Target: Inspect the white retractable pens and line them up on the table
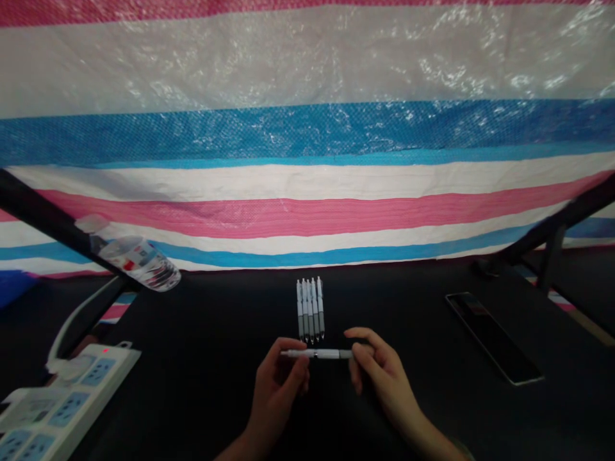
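A white and grey pen [329,353] lies crosswise between my two hands, just above the black table. My left hand [281,378] pinches its white clicker end between thumb and fingers. At the grey grip end, my right hand [379,371] closes thumb and finger on the pen, hiding its tip; the index finger is lifted away. Straight beyond my hands, several matching pens [311,310] lie side by side in a neat row, grey grips toward me.
On the left a white power strip [100,390] with a glowing red light has a plug and cable in it. A water bottle [141,262] stands at the back left. A dark phone [494,339] lies at right. Striped plastic sheeting [307,218] hangs behind the black table [216,333].
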{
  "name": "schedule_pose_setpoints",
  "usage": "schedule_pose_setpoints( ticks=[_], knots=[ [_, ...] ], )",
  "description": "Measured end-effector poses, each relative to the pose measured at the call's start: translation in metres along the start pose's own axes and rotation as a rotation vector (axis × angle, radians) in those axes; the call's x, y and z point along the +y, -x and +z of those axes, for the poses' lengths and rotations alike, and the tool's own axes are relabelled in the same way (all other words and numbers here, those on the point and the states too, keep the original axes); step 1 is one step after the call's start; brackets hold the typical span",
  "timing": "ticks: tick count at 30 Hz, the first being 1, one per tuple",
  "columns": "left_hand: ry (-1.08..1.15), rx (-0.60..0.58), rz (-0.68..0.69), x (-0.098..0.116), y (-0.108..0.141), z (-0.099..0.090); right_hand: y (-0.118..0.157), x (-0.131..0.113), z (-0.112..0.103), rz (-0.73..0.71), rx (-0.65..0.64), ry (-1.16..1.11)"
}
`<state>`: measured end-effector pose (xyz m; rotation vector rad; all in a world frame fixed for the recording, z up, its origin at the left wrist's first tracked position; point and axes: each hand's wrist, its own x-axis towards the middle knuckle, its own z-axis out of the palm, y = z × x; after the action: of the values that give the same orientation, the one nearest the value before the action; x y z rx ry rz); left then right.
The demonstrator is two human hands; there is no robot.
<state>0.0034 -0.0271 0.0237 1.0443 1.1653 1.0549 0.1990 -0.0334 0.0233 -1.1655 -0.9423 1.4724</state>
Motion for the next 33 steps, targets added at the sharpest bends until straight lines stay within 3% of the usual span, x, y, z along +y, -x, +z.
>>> schedule_pose_setpoints(
  ticks=[3,6,12,18,24,29,33],
  knots=[
    [0.053,0.068,0.012,0.0006,0.0022,-0.0004,-0.0007,-0.0012,0.0018,0.055,-0.085,0.131],
    [0.089,0.073,0.009,-0.0021,0.0043,0.0005,0.0004,0.0015,0.0025,0.021,-0.047,0.232],
    [0.125,0.059,-0.031,-0.0034,0.0050,0.0029,0.0069,0.0040,0.0020,-0.218,0.082,0.377],
    [0.214,0.118,-0.059,-0.0001,0.0048,0.0039,0.0073,-0.0015,-0.0007,-0.398,0.040,0.474],
    [0.251,0.169,-0.033,0.0040,0.0039,0.0035,0.0039,-0.0005,-0.0008,-0.121,-0.096,0.351],
    [0.288,0.170,-0.043,0.0051,0.0039,0.0030,0.0032,0.0003,0.0003,-0.129,-0.096,0.265],
    [0.303,0.178,-0.058,0.0039,0.0037,0.0017,0.0037,0.0026,0.0006,-0.056,-0.103,0.294]
  ],
)
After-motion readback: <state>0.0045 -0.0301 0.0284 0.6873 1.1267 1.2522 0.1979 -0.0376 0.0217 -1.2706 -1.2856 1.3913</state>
